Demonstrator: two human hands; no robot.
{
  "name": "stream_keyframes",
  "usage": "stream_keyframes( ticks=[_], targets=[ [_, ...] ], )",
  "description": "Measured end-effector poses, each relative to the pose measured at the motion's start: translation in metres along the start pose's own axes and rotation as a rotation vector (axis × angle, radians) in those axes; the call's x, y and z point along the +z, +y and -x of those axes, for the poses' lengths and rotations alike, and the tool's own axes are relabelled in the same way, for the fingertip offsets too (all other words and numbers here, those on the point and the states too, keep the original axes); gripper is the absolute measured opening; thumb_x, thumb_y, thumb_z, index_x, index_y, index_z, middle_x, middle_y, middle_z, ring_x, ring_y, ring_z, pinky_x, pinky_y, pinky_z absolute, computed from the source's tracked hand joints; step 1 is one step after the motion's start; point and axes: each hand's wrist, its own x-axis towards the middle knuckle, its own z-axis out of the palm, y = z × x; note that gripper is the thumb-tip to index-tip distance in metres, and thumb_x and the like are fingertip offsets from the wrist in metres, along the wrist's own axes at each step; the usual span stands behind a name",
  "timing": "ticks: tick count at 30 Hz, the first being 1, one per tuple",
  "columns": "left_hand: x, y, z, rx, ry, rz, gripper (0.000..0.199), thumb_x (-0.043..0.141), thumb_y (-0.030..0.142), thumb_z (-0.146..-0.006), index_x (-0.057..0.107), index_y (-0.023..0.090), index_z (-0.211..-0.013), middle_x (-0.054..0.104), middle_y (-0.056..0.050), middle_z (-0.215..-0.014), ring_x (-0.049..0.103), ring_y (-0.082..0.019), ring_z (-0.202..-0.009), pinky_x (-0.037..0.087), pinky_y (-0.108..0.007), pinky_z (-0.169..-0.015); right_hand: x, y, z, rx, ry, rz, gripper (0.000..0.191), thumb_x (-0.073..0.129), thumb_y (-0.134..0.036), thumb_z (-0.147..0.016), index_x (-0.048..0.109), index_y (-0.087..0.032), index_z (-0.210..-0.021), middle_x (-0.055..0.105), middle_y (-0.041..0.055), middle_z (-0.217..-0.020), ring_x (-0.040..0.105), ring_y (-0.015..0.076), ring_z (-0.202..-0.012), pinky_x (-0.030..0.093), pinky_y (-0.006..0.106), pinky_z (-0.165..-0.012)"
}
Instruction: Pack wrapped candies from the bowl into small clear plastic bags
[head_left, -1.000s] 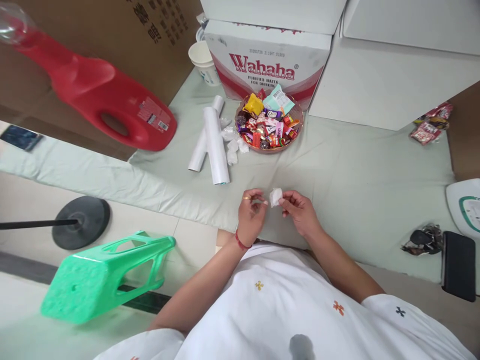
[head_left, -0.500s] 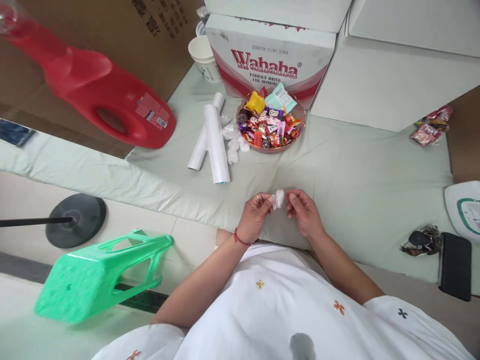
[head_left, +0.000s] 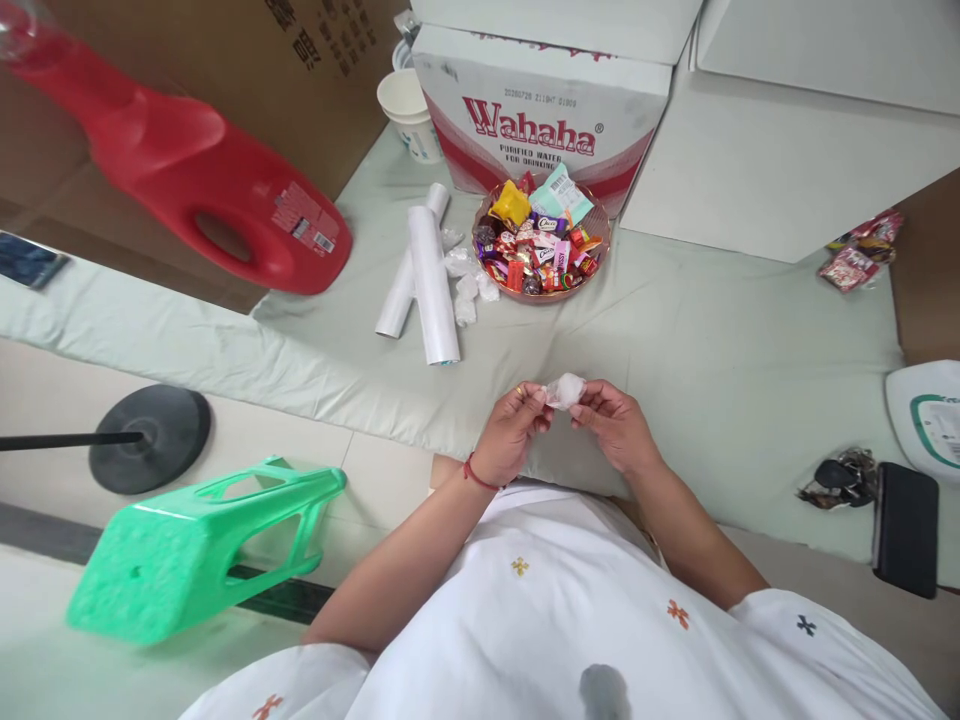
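A small, crumpled packet of thin clear plastic with something white in it [head_left: 566, 391] is held between my two hands above the cloth near the front edge. My left hand [head_left: 517, 425] pinches its left end with thumb and fingertips. On the other end, the thumb and fingers of my right hand [head_left: 616, 425] are closed. What the white part is cannot be made out. Similar crumpled clear pieces [head_left: 466, 285] lie beside two white rolls [head_left: 433, 290], which cross one another. Past my hands stands a glass bowl [head_left: 541, 297] full of wrapped sweets [head_left: 544, 240].
Behind the bowl is a Wahaha water carton [head_left: 540, 120], with paper cups [head_left: 409, 105] beside it. A large red bottle [head_left: 217, 200] is at left. Keys [head_left: 838, 478] and a black phone [head_left: 906, 525] lie at right. Below left is a green stool [head_left: 202, 550].
My right hand has closed onto the right end of the packet, which was apart from its fingers before. The packet is now stretched wider between both hands.
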Motion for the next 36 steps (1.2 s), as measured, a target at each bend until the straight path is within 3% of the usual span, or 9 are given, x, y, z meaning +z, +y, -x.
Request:
stream_keyframes(
  ticks=[7,15,18,21,27,29,32,34,36],
  targets=[
    [-0.002,0.001,-0.002,-0.137,-0.002,0.232,0.035,0.09,0.036,-0.074,0.064,0.015,-0.084,0.063,0.0,-0.077,0.057,-0.009,-0.067,0.042,-0.021,-0.056,-0.005,-0.008,0.004,0.114,0.005,-0.072,0.039,0.092,-0.048,-0.065,0.073,-0.024,-0.088,0.064,-0.0019,-0.077,0.054,0.0116,-0.064,0.05,0.029,-0.063],
    [0.001,-0.004,-0.002,-0.114,0.035,0.221,0.036,0.089,0.037,-0.074,0.06,0.016,-0.08,0.062,0.001,-0.074,0.057,-0.008,-0.066,0.043,-0.02,-0.057,0.0,-0.004,0.014,-0.384,0.068,0.537,0.027,0.079,-0.04,-0.084,0.07,-0.03,-0.108,0.067,0.0036,-0.099,0.06,0.0193,-0.083,0.053,0.037,-0.079],
    [0.004,-0.007,0.001,-0.117,0.012,0.193,0.038,0.089,0.04,-0.075,0.06,0.016,-0.08,0.063,0.001,-0.075,0.056,-0.008,-0.065,0.042,-0.02,-0.057,0.002,-0.005,0.015,-0.467,0.077,0.628,0.013,0.069,-0.036,-0.093,0.073,-0.03,-0.104,0.069,0.0056,-0.101,0.062,0.0211,-0.087,0.053,0.04,-0.081],
    [0.003,-0.007,0.002,-0.13,0.003,0.192,0.039,0.089,0.041,-0.074,0.061,0.015,-0.08,0.064,-0.001,-0.079,0.056,-0.008,-0.065,0.042,-0.02,-0.056,0.0,-0.006,0.012,-0.39,0.081,0.528,0.013,0.065,-0.038,-0.095,0.074,-0.029,-0.098,0.07,0.0045,-0.096,0.063,0.021,-0.088,0.053,0.038,-0.081],
    [0.001,-0.01,0.001,-0.148,0.004,0.174,0.043,0.09,0.045,-0.071,0.06,0.016,-0.082,0.062,-0.001,-0.078,0.054,-0.01,-0.067,0.04,-0.021,-0.058,-0.006,-0.002,0.008,-0.07,0.083,0.179,0.028,0.077,-0.05,-0.082,0.071,-0.025,-0.089,0.067,-0.0003,-0.082,0.053,0.014,-0.066,0.047,0.03,-0.065],
    [0.003,-0.012,0.003,-0.064,0.063,0.061,0.044,0.087,0.049,-0.073,0.059,0.018,-0.086,0.06,0.0,-0.079,0.053,-0.011,-0.069,0.039,-0.022,-0.058,-0.007,-0.001,0.009,-0.078,0.122,0.232,0.028,0.075,-0.051,-0.083,0.071,-0.024,-0.09,0.067,0.0003,-0.083,0.053,0.0141,-0.066,0.046,0.029,-0.063],
    [0.005,-0.013,0.007,0.233,0.195,-0.253,0.036,0.084,0.045,-0.078,0.062,0.022,-0.095,0.059,0.0,-0.09,0.052,-0.012,-0.076,0.042,-0.024,-0.066,-0.008,-0.001,0.012,-0.16,0.19,0.431,0.024,0.07,-0.048,-0.089,0.071,-0.024,-0.09,0.068,0.0018,-0.085,0.057,0.0162,-0.073,0.046,0.029,-0.065],
    [0.007,-0.012,0.009,0.382,0.203,-0.501,0.027,0.083,0.038,-0.081,0.068,0.023,-0.097,0.059,-0.002,-0.096,0.051,-0.013,-0.077,0.043,-0.026,-0.071,-0.008,-0.002,0.014,-0.225,0.192,0.551,0.022,0.067,-0.046,-0.092,0.071,-0.024,-0.091,0.068,0.0026,-0.087,0.059,0.017,-0.075,0.048,0.03,-0.067],
    [0.007,-0.012,0.009,0.436,0.167,-0.706,0.021,0.083,0.035,-0.08,0.074,0.024,-0.096,0.06,-0.003,-0.095,0.052,-0.015,-0.077,0.043,-0.029,-0.074,-0.007,-0.003,0.016,-0.274,0.176,0.613,0.02,0.065,-0.043,-0.094,0.071,-0.024,-0.091,0.067,0.0025,-0.086,0.059,0.0164,-0.074,0.048,0.03,-0.067]
  ],
)
